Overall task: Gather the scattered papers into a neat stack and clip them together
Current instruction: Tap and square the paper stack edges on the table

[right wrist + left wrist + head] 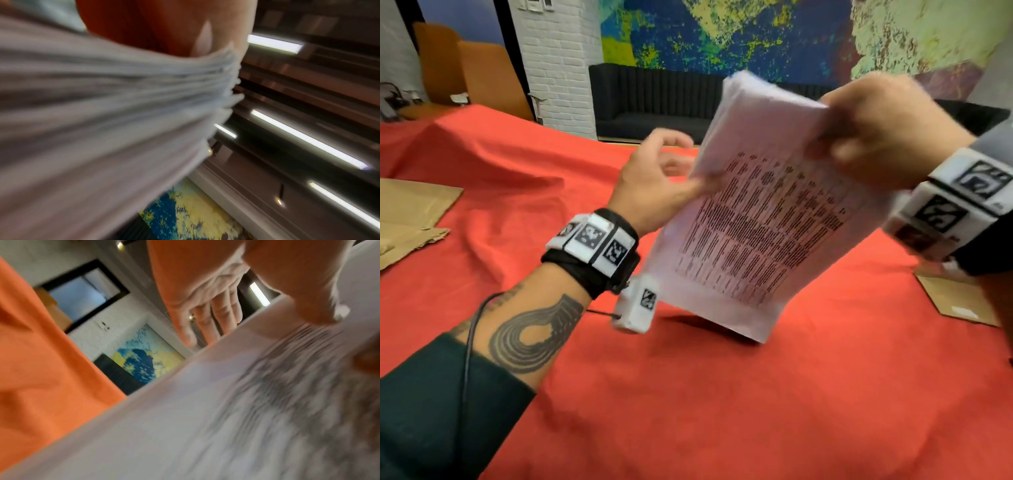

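The papers [763, 219] stood on end at centre frame in the head view, lower corner touching the red-cloth surface [688, 411], top leaning toward upper right. Right hand [887, 133] gripped the stack's upper right edge, fingers curled round it w/ thumb on the printed side; right-wrist view showed the sheet edges [226, 78] splayed and uneven under that grip. Left hand [654, 185] sat at the stack's left edge, thumb touching the front sheet, other fingers [207, 321] loosely spread behind and holding nothing firmly; exact contact was blurred. No clip visible in any view. Brown cardboard [410, 216] lay at left of frame, another piece [959, 301] at right. Judged stage: squaring the stack, approx. midway. Risks: only one corner bore on soft cloth, so tapping could crumple it rather than align the sheets; the loose left hold could let front sheets slide or fan out; clipping w/ uneven edges would lock in a ragged stack.
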Available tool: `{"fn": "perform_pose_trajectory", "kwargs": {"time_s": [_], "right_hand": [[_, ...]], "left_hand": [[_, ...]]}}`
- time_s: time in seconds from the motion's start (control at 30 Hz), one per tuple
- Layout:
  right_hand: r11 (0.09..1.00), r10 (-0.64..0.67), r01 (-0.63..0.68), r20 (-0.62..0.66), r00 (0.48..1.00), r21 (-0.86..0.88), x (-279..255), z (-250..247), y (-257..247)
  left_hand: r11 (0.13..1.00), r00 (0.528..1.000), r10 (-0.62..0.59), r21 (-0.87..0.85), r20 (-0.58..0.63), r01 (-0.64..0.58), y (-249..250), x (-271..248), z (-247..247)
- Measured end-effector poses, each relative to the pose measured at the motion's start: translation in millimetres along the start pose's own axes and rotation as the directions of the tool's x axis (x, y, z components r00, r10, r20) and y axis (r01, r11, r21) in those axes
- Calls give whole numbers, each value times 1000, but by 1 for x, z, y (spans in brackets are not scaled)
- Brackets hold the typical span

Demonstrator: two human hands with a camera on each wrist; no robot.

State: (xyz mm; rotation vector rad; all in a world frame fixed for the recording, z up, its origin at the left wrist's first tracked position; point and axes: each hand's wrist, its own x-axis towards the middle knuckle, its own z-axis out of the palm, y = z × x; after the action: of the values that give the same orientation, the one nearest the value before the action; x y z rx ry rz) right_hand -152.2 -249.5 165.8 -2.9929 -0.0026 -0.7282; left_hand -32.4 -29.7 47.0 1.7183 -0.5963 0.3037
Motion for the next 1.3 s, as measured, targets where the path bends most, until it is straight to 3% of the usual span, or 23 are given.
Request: {"fn": "perform_pose_trajectory", "kwargs": {"time_s": [0.07,0.13,0.17,0.2,0.27,0.3,0.37,0.43,0.5,0.57,0.73,0.8,0.87,0.93,1.0,1.07,1.13,1.2,1.3], "right_hand": [[993,72,-65,-62,995,101,-9,-8,31],[952,175,-123,-166,971,281,-23,-1,59],[907,249,-159,-193,949,390,-32,10,71],[844,315,-176,-203,927,507,-41,23,79],[708,367,-165,-158,916,687,-62,52,83],[625,362,-130,-138,922,770,-73,66,82],[475,323,-101,-66,944,874,-96,97,91],[502,342,-169,-15,939,848,-114,125,101],[450,355,-177,6,935,876,-130,146,106],[378,322,-164,37,946,911,-142,158,104],[283,359,-142,32,933,949,-149,175,109],[319,363,-131,7,932,939,-145,166,103],[285,359,-83,-26,933,955,-134,158,95],[254,330,-65,-24,944,965,-131,154,84],[235,382,-100,3,924,967,-127,160,77],[217,424,-155,50,904,964,-126,166,75],[196,426,-153,57,903,969,-129,170,80],[229,418,-127,20,908,965,-135,166,90],[459,419,-109,-107,902,882,-140,149,95]], "left_hand": [[983,987,-145,101,-76,152,-38,-11,-9],[933,921,-359,-92,-152,349,-65,-20,-16],[882,894,-440,-229,-86,412,-72,-25,-20],[828,889,-454,-342,55,444,-78,-28,-22],[790,898,-319,-439,303,429,-80,-32,-21],[808,912,-264,-444,315,388,-77,-31,-19],[871,949,-217,-393,227,293,-69,-30,-14],[935,975,-149,-297,162,192,-77,-32,-12],[982,975,-64,-161,212,99,-85,-42,-11],[993,948,-78,-56,308,100,-93,-55,-8],[942,931,-314,-61,188,330,-145,-70,-11],[945,956,-239,-185,169,269,-125,-69,-8],[964,983,-141,-208,119,163,-96,-65,1],[997,996,-82,-6,35,82,-77,-66,10],[965,976,-199,159,-90,211,-69,-67,14],[950,953,-272,121,-131,288,-69,-65,18],[953,950,-300,24,-91,303,-65,-65,16],[963,962,-264,-68,-70,260,-55,-63,9],[964,969,-209,-193,-131,181,-36,-52,-1]]}}
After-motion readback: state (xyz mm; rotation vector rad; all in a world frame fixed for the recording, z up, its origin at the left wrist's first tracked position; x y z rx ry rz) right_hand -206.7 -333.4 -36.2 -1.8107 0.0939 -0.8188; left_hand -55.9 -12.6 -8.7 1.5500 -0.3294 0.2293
